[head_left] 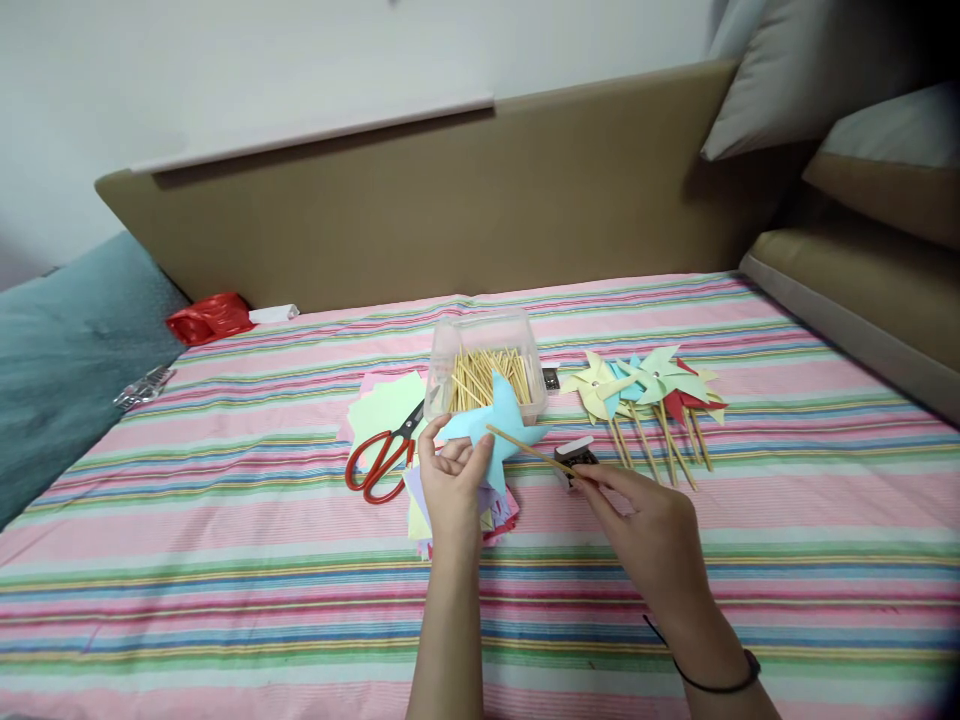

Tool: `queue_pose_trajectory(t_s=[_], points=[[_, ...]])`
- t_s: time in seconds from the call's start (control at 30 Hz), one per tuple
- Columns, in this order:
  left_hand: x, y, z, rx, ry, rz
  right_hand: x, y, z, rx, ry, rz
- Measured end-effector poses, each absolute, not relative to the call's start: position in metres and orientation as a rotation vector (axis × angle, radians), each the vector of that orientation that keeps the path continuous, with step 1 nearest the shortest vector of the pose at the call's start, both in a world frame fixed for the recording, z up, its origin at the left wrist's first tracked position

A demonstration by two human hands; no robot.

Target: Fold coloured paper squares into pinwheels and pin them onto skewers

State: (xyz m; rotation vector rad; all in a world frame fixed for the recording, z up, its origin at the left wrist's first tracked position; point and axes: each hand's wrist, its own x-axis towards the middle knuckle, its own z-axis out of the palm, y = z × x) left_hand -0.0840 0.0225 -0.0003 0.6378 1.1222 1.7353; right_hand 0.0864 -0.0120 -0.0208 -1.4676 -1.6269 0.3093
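Note:
My left hand [455, 470] pinches a light blue paper pinwheel [501, 422] between thumb and fingers. A thin wooden stick [532, 449] is gripped at its lower end by my right hand [637, 515], and its other end lies at the pinwheel's middle. Whether stick and paper are joined I cannot tell. Behind the pinwheel stands a clear plastic box [484, 325] full of wooden sticks [480, 378]. Close to my right fingertips is a small dark box [576, 457] with a white flap. Red-handled scissors [386, 460] lie left of my left hand.
Several finished pinwheels on sticks [652, 390] lie to the right. Coloured paper sheets [386, 405] are under the scissors, and paper scraps [499, 515] lie below my left hand. A red plastic bundle [211, 318] rests far left on the striped cloth [225, 600]. Cushions [885, 220] stand at right.

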Motion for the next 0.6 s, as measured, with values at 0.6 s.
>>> queue_pose_trajectory(t_s=[0.6], points=[[-0.0885, 0.0271, -0.0065, 0.780, 1.052, 1.757, 0.0823, -0.0120, -0.0151, -1.424, -1.255, 1.093]])
